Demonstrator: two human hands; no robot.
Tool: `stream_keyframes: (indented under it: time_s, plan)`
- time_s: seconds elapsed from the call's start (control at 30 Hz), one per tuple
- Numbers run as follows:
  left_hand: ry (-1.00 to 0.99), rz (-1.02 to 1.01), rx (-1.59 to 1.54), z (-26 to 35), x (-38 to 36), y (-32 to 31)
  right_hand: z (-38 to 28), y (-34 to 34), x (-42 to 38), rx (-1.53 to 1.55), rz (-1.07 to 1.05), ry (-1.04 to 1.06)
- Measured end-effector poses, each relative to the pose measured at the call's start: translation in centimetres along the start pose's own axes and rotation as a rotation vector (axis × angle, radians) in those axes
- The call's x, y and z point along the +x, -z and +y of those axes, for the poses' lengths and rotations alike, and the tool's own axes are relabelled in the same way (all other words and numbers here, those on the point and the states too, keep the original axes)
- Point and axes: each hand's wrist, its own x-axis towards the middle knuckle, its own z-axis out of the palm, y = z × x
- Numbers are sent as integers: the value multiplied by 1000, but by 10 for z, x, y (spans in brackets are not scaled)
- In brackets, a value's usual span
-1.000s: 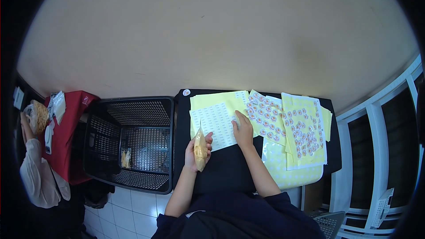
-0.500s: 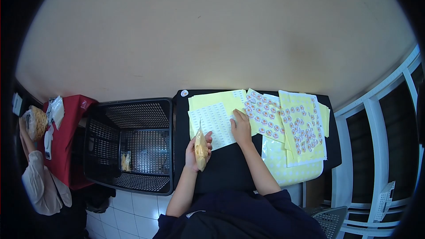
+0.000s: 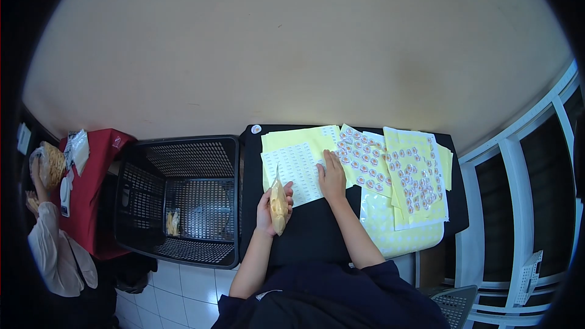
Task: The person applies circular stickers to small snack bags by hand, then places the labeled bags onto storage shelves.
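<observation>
My left hand (image 3: pixel 265 212) holds a clear packet (image 3: pixel 278 208) of pale yellow food, its pointed end up, over the black cloth and the lower edge of a label sheet. My right hand (image 3: pixel 331 176) lies on the right part of the white sheet of small printed labels (image 3: pixel 291 161), fingers extended and nothing visible in them. Under that sheet is yellow backing paper (image 3: pixel 274 139). Just right of my right hand lies a sheet of round stickers (image 3: pixel 367 157).
A black crate (image 3: pixel 237 219) with a small packet (image 3: pixel 173 223) inside stands left. Farther left, another person's sleeve (image 3: pixel 52 250) and hands are by a red-covered table (image 3: pixel 91 207) and a bag of snacks (image 3: pixel 55 164). More round stickers (image 3: pixel 417 176) lie right.
My right hand's fingers have straightened on the sheet. My left hand still holds the packet, nearly unmoved. At far left, the other person's hand has shifted over the snack bag and a second hand shows.
</observation>
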Motion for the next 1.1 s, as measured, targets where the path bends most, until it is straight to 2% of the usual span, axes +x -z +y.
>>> stream_keyframes:
  time_s: [0.3,0.57,1.07,1.1]
  plan:
    - [9,3,-4,-1,0,-1,-2,1,1,56,63,-75]
    - [18,-19,-18,-1,0,0,1,-2,1,12,106,-15]
    - [15,-20,-12,1,-1,1,0,0,1,14,55,-14]
    - [20,-5,-93,1,-2,0,0,0,0,14,53,-15]
